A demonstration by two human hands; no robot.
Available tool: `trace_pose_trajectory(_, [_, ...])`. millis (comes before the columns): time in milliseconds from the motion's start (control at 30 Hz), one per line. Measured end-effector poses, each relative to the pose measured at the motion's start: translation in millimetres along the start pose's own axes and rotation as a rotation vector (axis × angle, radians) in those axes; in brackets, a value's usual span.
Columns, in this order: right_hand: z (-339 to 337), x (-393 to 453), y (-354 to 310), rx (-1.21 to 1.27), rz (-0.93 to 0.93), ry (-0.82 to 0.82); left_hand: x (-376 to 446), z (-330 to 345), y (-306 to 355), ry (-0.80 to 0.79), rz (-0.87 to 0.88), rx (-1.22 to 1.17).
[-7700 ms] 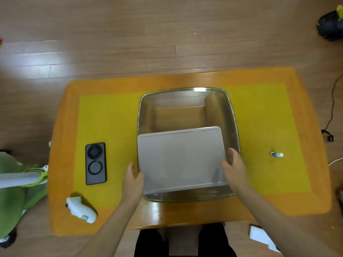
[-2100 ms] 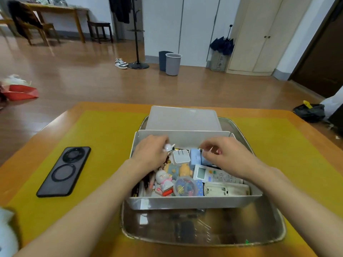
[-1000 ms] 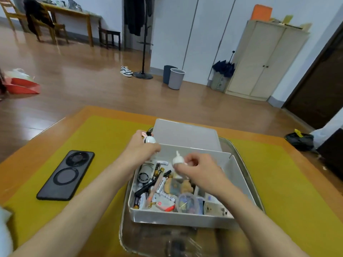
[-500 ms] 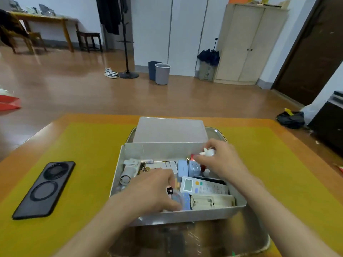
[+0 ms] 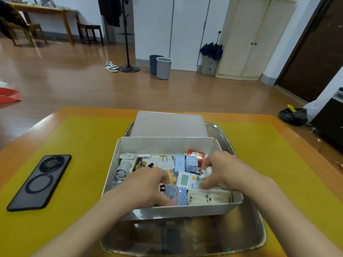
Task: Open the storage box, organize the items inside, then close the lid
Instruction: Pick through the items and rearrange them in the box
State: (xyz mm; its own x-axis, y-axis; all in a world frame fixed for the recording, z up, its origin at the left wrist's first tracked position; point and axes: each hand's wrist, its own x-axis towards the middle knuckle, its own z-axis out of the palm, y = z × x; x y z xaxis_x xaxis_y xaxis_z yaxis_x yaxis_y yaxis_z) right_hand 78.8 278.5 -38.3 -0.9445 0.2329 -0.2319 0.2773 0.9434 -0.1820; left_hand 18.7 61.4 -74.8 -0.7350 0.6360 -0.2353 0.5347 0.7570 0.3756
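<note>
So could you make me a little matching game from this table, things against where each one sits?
Things:
1. lid
2. phone
3. red tin
4. storage box

Places:
A. on the yellow mat, left of the tray
B. inside the box, far right corner
C. in the metal tray
D. behind the box

Pairs: 1-D, 2-A, 3-B, 4-C
</note>
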Motion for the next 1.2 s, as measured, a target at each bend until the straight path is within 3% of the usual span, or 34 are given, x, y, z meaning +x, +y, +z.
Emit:
trace_pose_trajectory(167, [9.7,-9.9,-2.4,-0.162,-0.063,-0.139,0.0,-24.0,-15.4,0.064,-0.081,-0.129])
trace_pose_trajectory(433, [9.9,-6.2,-3.1,-0.264,-0.137,-0.131,-1.0,-41.3,-50.0,0.122,-0.220,0.085])
trace_pose_trajectory(600, [-6.6,-1.2,-7.6,0.129,-0.134,0.002,1.7,-35.1,-48.9,0.156,-0.174,0.160])
trace_pose_trajectory(700, [4.7,2.6,-35.9,0.402,-0.133,-0.068,0.2,-38.5,-53.6,0.157,-0.185,0.125])
trace_pose_trajectory(900, [40.5,16.8,-74.8,0.455,-0.164,-0.122,-1.7,-48.4,-57.7,0.308,-0.200,0.074])
trace_pose_trajectory(1033, [32.7,19.5,-71.0,0.458,-0.188,0.039,2.2,-51.2,-54.9,0.390,-0.190,0.071])
trace_pose_trajectory(1200, [0.9,35.4,-17.3,0.363,-0.013,0.412,7.4,-53.1,-43.9,0.471,-0.192,0.047])
